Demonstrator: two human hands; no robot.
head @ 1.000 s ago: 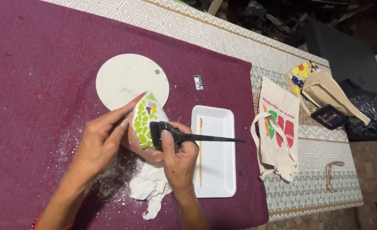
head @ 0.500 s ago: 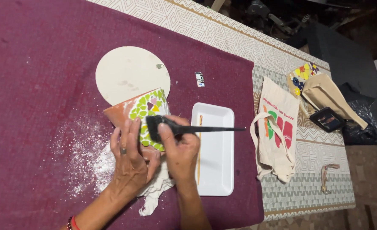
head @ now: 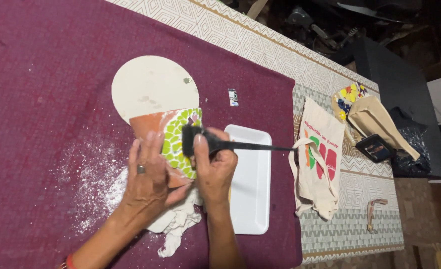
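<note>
The terracotta pot [head: 165,142], part-covered with a green mosaic, lies on its side on the maroon cloth [head: 41,99], just below the round white disc [head: 153,87] and overlapping that disc's lower edge. The left hand [head: 148,182] lies over the pot from below, fingers curled together against its bare clay side, a ring on one finger. The right hand [head: 213,167] has its fingers closed around the black brush [head: 215,144], whose bristle head presses against the green tiles while its thin handle points away to the right, across the white rectangular tray [head: 253,199]. A crumpled white rag [head: 178,224] lies under both hands, touching the tray's left edge. White powder [head: 93,179] is scattered on the cloth to the left of the hands. Well apart to the right, on the patterned table cover [head: 345,229], lie a cream tote bag [head: 317,159] with coloured print, another beige bag [head: 380,122] and a small dark object [head: 375,148].
</note>
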